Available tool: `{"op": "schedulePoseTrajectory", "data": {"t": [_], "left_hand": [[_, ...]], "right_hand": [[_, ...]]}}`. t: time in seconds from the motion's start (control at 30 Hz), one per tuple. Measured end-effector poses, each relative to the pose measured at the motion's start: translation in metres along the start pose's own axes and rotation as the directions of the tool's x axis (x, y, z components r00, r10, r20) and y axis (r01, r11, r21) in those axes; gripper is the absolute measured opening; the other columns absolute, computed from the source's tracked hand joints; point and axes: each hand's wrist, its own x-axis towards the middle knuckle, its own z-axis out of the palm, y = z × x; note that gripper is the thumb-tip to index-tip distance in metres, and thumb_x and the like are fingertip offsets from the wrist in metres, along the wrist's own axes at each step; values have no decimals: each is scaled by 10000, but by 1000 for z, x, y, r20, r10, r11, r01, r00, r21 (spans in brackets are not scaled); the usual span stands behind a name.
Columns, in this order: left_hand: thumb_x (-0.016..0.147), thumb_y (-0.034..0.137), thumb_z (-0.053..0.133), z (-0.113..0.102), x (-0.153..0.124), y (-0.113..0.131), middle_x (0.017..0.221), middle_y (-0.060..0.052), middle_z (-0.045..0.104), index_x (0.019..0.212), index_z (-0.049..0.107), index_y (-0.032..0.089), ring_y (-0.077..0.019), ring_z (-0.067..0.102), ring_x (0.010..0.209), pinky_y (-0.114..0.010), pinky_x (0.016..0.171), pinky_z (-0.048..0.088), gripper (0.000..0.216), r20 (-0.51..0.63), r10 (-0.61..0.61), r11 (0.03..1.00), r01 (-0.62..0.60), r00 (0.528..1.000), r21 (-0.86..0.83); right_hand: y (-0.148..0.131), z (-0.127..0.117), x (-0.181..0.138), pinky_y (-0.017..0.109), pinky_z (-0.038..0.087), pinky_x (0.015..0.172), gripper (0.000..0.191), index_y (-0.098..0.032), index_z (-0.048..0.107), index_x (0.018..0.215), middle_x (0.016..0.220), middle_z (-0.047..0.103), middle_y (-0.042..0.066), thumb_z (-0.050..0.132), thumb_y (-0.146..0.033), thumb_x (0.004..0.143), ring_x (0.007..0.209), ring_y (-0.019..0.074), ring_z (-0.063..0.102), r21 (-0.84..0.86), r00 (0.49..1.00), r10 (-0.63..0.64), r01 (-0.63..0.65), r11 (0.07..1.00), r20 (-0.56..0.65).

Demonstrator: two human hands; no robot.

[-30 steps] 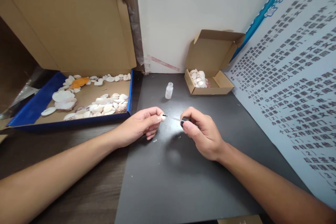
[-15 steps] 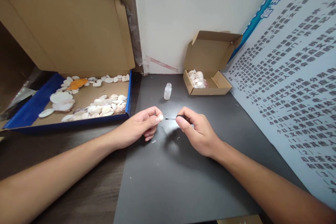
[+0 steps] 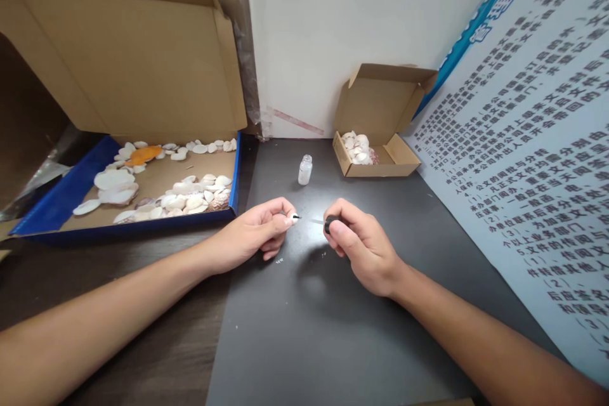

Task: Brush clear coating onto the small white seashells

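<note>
Between thumb and forefinger, my left hand (image 3: pixel 266 228) pinches a small white shell (image 3: pixel 294 219), mostly hidden by the fingertips. My right hand (image 3: pixel 364 244) grips the black cap of a small brush (image 3: pixel 330 223) whose thin pale stem points left. The brush's dark tip lies at the shell, seemingly touching it. Behind both hands an uncapped small clear bottle (image 3: pixel 305 170) with whitish contents stands upright on the dark grey mat (image 3: pixel 285 342).
At left, an open blue-edged cardboard box (image 3: pixel 233 185) holds many white shells and an orange piece (image 3: pixel 144 155). A smaller open carton (image 3: pixel 380 170) with shells stands back right. A white panel (image 3: pixel 304 44) rises behind; a printed board (image 3: pixel 523 139) leans at right.
My right hand has turned and tilted the brush, and its tip has moved from just right of the shell onto it. My left hand stays nearly in place. The view has shifted slightly.
</note>
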Motion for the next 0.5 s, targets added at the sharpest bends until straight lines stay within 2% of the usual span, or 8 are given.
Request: {"op": "schedulePoseTrajectory", "data": {"t": [0.13,0.3,0.5], "left_hand": [[910,429,614,0,-1,1,557,108,326,884,461,210,-67,279,490,-178,471,358,268,-6,2,1000,-2,1000,12],[894,426,629,2,-1,2,547,110,318,880,460,214,-70,271,484,-181,466,348,271,-17,-1,1000,1,1000,4],[878,424,650,3,0,4,551,108,333,877,479,207,-67,277,478,-184,456,345,276,-34,-9,1000,10,999,9]], "right_hand": [[0,1,0,251,317,554,296,-211,445,775,639,438,-49,442,-400,1004,569,105,386,-65,999,20,-17,998,35],[0,1,-2,248,327,541,250,-214,465,842,657,444,-49,440,-403,1004,559,105,397,15,1000,-7,7,1000,15],[-1,1,-1,251,328,546,292,-213,450,770,626,443,-49,432,-386,1005,558,107,396,-81,1000,30,-30,996,-11]]}}
